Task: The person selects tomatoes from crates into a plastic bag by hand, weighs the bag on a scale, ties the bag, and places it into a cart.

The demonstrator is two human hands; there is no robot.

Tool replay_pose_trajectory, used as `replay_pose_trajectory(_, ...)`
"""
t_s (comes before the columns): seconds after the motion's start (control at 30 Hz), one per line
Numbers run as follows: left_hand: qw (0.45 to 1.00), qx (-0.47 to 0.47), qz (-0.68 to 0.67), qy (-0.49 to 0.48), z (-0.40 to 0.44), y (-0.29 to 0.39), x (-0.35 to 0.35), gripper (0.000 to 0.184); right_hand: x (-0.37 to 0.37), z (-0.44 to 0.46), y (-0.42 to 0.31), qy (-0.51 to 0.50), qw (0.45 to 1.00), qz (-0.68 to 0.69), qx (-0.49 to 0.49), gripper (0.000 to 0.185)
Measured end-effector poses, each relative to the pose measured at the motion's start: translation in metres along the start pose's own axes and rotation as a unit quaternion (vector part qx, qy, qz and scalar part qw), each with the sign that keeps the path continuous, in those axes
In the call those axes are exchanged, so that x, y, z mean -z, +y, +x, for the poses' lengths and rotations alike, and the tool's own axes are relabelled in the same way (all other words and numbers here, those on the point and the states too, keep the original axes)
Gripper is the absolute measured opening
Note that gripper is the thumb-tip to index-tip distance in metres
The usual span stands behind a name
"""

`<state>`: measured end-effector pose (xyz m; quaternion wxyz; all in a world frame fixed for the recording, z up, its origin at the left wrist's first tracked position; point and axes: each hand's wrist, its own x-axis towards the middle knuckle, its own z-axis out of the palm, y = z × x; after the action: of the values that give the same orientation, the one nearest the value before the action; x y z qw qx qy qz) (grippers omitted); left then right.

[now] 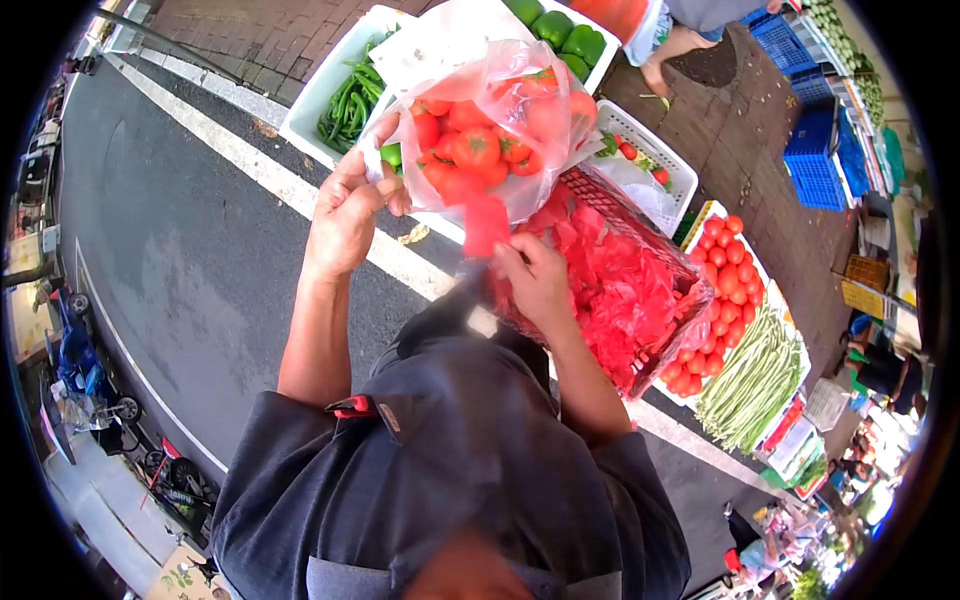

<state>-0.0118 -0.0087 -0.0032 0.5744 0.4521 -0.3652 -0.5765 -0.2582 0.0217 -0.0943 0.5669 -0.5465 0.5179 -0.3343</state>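
A clear plastic bag of red tomatoes [476, 148] lies open over the trays in front of me. At its left edge, my left hand [352, 195] has its fingers bent round a small white piece [372, 158]. Below the bag, my right hand [538, 278] pinches a small red piece [486, 224], which overlaps the bag's lower edge. What the red piece is made of cannot be made out. Just right of my right hand stands a red crate [655, 232] filled with crumpled red plastic bags [620, 280].
Green chillies [350, 105] sit in a white tray at the upper left, green peppers [568, 38] at the top. Loose tomatoes [722, 290] and long beans [748, 385] are at the right. A person's leg [668, 55] shows beyond the trays; blue crates [812, 165] stand farther right.
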Motion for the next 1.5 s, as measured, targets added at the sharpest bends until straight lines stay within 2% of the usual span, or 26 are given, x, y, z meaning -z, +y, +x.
replay_pose_trajectory(0.03,1.000,-0.006,-0.002,0.003,0.001,0.000,0.001,0.066,0.014,-0.010,0.011,-0.010,0.999,-0.015,0.041,0.020)
replay_pose_trajectory(0.1,1.000,-0.005,-0.007,0.001,0.001,0.000,0.000,0.066,0.040,-0.031,0.028,0.026,0.992,0.093,-0.079,0.015)
replay_pose_trajectory(0.17,1.000,-0.005,0.009,0.016,0.003,0.003,-0.009,0.065,0.076,-0.044,0.087,0.058,0.989,0.043,-0.130,0.021)
replay_pose_trajectory(0.27,1.000,-0.006,0.026,0.004,0.006,0.002,-0.010,0.065,0.122,-0.066,0.193,0.065,0.939,-0.217,-0.260,0.033)
replay_pose_trajectory(0.37,1.000,-0.011,0.029,-0.005,0.006,-0.002,-0.008,0.064,0.124,-0.066,0.219,0.163,0.887,-0.410,-0.134,0.049)
replay_pose_trajectory(0.43,0.999,-0.012,0.036,-0.018,0.006,-0.004,-0.004,0.065,0.099,-0.037,0.136,0.145,0.962,-0.173,-0.154,0.055)
replay_pose_trajectory(0.5,0.999,-0.008,0.027,-0.027,0.006,-0.001,-0.006,0.063,0.066,-0.019,0.101,0.085,0.996,-0.021,-0.019,0.052)
replay_pose_trajectory(0.6,0.999,-0.006,0.033,-0.014,0.004,0.001,-0.009,0.064,0.016,-0.003,0.032,0.043,0.998,-0.026,0.042,0.034)
replay_pose_trajectory(0.67,0.999,-0.006,0.049,-0.011,0.002,-0.002,-0.004,0.066,0.000,0.007,0.019,0.041,0.988,-0.117,0.088,0.025)
replay_pose_trajectory(0.77,0.999,0.006,0.051,0.007,-0.002,0.001,-0.006,0.065,0.006,0.000,-0.045,-0.015,0.996,0.004,0.093,0.016)
replay_pose_trajectory(0.8,0.998,0.009,0.060,0.003,-0.001,0.001,-0.005,0.065,0.014,-0.004,-0.050,-0.019,0.990,0.071,0.124,0.018)
replay_pose_trajectory(0.9,1.000,-0.001,0.030,0.004,-0.002,-0.002,-0.003,0.066,0.047,-0.019,-0.023,0.045,0.964,0.264,-0.002,0.022)
replay_pose_trajectory(0.97,0.999,-0.004,0.046,0.002,0.000,-0.005,0.000,0.067,0.081,-0.018,0.055,0.066,0.979,0.163,-0.100,0.029)
replay_pose_trajectory(1.0,0.999,-0.002,0.041,-0.004,0.001,-0.004,-0.001,0.068,0.093,-0.024,0.139,0.140,0.979,-0.120,-0.083,0.033)
replay_pose_trajectory(1.03,0.999,-0.001,0.037,-0.011,0.002,-0.004,-0.002,0.068,0.099,-0.032,0.172,0.176,0.946,-0.261,-0.079,0.036)
replay_pose_trajectory(1.07,0.999,-0.009,0.025,-0.023,0.004,-0.007,0.000,0.069,0.104,-0.039,0.204,0.214,0.889,-0.396,-0.088,0.038)
replay_pose_trajectory(1.13,0.999,-0.011,0.046,-0.022,0.002,-0.006,0.003,0.071,0.101,-0.043,0.203,0.245,0.875,-0.392,-0.144,0.042)
replay_pose_trajectory(1.2,0.997,-0.001,0.068,-0.023,0.001,-0.005,0.004,0.073,0.087,-0.021,0.192,0.170,0.959,-0.176,-0.142,0.042)
replay_pose_trajectory(1.27,0.997,-0.010,0.065,-0.034,0.001,-0.008,0.006,0.071,0.052,0.002,0.235,0.035,0.973,-0.204,-0.098,0.035)
replay_pose_trajectory(1.3,0.996,-0.015,0.074,-0.037,0.001,-0.008,0.005,0.071,0.033,0.015,0.252,-0.030,0.959,-0.262,-0.102,0.033)
replay_pose_trajectory(1.33,0.996,-0.011,0.075,-0.036,0.000,-0.007,0.004,0.071,0.014,0.018,0.263,-0.027,0.954,-0.272,-0.126,0.034)
replay_pose_trajectory(1.37,0.997,-0.006,0.074,-0.034,-0.003,-0.006,0.002,0.071,-0.008,0.017,0.303,0.000,0.951,-0.291,-0.101,0.034)
replay_pose_trajectory(1.4,0.997,-0.002,0.074,-0.032,-0.005,-0.005,0.001,0.071,-0.021,0.024,0.318,-0.071,0.937,-0.316,-0.131,0.035)
replay_pose_trajectory(1.43,0.998,0.000,0.065,-0.023,-0.006,-0.004,-0.002,0.073,-0.029,0.031,0.309,-0.139,0.916,-0.338,-0.162,0.035)
replay_pose_trajectory(1.5,0.998,-0.007,0.064,-0.015,-0.010,-0.007,-0.003,0.077,-0.022,0.030,0.270,-0.169,0.918,-0.255,-0.251,0.037)
